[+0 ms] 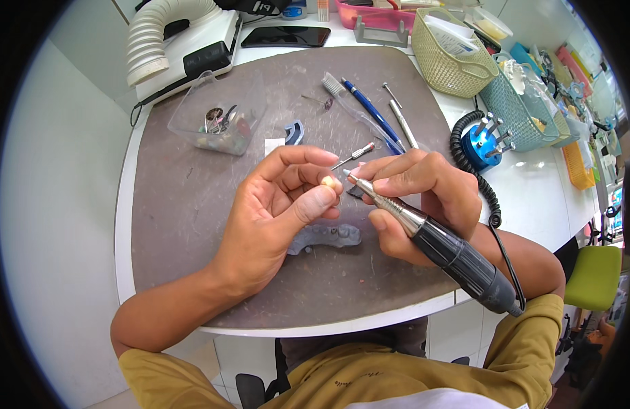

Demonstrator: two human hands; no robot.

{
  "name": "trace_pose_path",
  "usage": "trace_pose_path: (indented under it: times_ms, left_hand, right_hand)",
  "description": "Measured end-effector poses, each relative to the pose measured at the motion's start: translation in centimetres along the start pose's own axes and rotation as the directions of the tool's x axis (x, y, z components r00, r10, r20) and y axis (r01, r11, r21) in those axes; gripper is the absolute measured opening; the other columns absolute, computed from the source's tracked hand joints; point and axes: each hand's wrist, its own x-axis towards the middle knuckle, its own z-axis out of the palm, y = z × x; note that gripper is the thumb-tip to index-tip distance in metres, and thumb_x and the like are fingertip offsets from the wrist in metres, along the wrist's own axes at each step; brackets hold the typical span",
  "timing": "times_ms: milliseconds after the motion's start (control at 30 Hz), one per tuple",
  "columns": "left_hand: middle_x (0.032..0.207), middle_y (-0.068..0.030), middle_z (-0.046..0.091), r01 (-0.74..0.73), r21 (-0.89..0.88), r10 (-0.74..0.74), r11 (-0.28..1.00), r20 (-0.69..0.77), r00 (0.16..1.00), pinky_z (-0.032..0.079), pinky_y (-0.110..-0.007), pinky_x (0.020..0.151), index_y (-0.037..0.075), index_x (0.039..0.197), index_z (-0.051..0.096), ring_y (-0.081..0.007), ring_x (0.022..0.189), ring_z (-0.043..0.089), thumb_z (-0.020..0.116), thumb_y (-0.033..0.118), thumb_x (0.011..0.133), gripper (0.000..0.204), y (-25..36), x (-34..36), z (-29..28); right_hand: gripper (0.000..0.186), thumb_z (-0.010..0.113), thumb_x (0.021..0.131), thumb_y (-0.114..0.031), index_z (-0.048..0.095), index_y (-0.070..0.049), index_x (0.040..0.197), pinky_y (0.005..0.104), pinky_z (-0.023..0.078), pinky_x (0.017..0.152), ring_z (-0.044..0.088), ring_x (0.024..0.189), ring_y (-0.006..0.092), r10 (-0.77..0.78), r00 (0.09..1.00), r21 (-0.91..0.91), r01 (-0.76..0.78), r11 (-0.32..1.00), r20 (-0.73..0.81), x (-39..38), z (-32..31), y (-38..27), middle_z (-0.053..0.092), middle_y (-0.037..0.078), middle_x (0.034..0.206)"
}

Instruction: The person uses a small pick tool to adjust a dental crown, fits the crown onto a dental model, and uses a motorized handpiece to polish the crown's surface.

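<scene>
The relation of note is the short gap between a small, pale-yellow, tooth-shaped piece (328, 181) and the light-grey, cone-shaped tip (347, 173) of a black-and-silver, pen-shaped rotary handpiece (451, 252). We see the piece raised above the brown-matted tabletop (185, 225), its underside hidden; the left hand (264, 208) grasps it between thumb and fingers, with the index finger arched over the far side. We find the right hand (431, 194) with its fingers closed around the silver front of the handpiece, pen fashion. The handpiece's long axis runs obliquely, from its corded rear at lower right to its tip at upper left, so that it points toward the left fingertips. The tip lies just to the right of the piece and slightly beyond it, seemingly apart; we cannot judge their difference in height. The left hand, as holder, is the nearer to the piece, which is too small for us to read its own long axis. Below both, we note a grey, arch-shaped dental model (335, 236), partly covered by the left hand.
</scene>
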Motion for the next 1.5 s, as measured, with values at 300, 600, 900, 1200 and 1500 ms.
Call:
trace_pose_path:
  times_ms: [300, 600, 900, 1200, 1500]
  left_hand:
    - [0.11, -0.0094, 0.07, 0.037, -0.071, -0.037, 0.997, -0.003, 0.999, 0.059, -0.031, 0.091, 0.006, 0.122, 0.06, -0.0157, 0.099, 0.069, 0.065, 0.013, 0.102, 0.022, -0.2, 0.3, -0.2]
    - [0.104, -0.0099, 0.072, -0.009, 0.007, 0.01, 1.0, -0.039, 0.999, 0.06, -0.03, 0.086, 0.004, 0.116, 0.062, -0.0153, 0.092, 0.071, 0.067, 0.012, 0.101, 0.017, -0.4, 0.0, 0.0]
    - [0.101, -0.0103, 0.072, 0.063, -0.037, -0.065, 0.997, -0.053, 0.996, 0.061, -0.03, 0.081, 0.004, 0.113, 0.063, -0.0147, 0.089, 0.071, 0.071, 0.011, 0.098, 0.018, 0.1, -0.1, 0.2]
    - [0.1, -0.0101, 0.072, 0.07, -0.028, -0.072, 0.997, -0.048, 0.996, 0.061, -0.029, 0.08, 0.004, 0.111, 0.063, -0.0147, 0.088, 0.072, 0.071, 0.011, 0.098, 0.017, 0.1, -0.1, 0.2]
    - [0.1, -0.01, 0.072, 0.063, -0.022, -0.064, 0.998, -0.046, 0.997, 0.061, -0.029, 0.079, 0.004, 0.111, 0.063, -0.0151, 0.088, 0.072, 0.07, 0.012, 0.098, 0.017, 0.0, -0.1, 0.2]
  right_hand:
    - [0.028, 0.081, 0.071, 0.003, 0.065, 0.005, 0.094, 0.0373, 0.062, 0.077, 0.077, 0.088, 0.0322, -0.017, 0.984, 0.047, 0.025, 0.999, -0.178, 0.3, 0.9, 0.3, 0.072, 0.019, 0.087]
    - [0.026, 0.081, 0.072, 0.003, 0.065, 0.004, 0.093, 0.0362, 0.063, 0.076, 0.077, 0.088, 0.0316, -0.026, 0.989, 0.015, 0.029, 0.999, -0.148, 0.3, 1.0, 0.0, 0.072, 0.019, 0.088]
    - [0.03, 0.08, 0.079, -0.001, 0.062, 0.005, 0.101, 0.0442, 0.063, 0.085, 0.077, 0.093, 0.0352, -0.048, 0.998, -0.029, 0.047, 0.999, -0.039, 0.3, 0.5, -0.2, 0.071, 0.023, 0.089]
    - [0.025, 0.081, 0.072, 0.005, 0.066, 0.004, 0.092, 0.0341, 0.063, 0.075, 0.078, 0.086, 0.03, -0.031, 0.993, -0.018, 0.029, 0.999, -0.112, 0.5, 1.0, -0.4, 0.073, 0.019, 0.088]
    - [0.025, 0.081, 0.072, 0.005, 0.066, 0.004, 0.092, 0.0336, 0.063, 0.073, 0.078, 0.086, 0.0295, -0.039, 0.99, -0.006, 0.039, 0.999, -0.137, 0.4, 1.3, -0.2, 0.073, 0.019, 0.087]
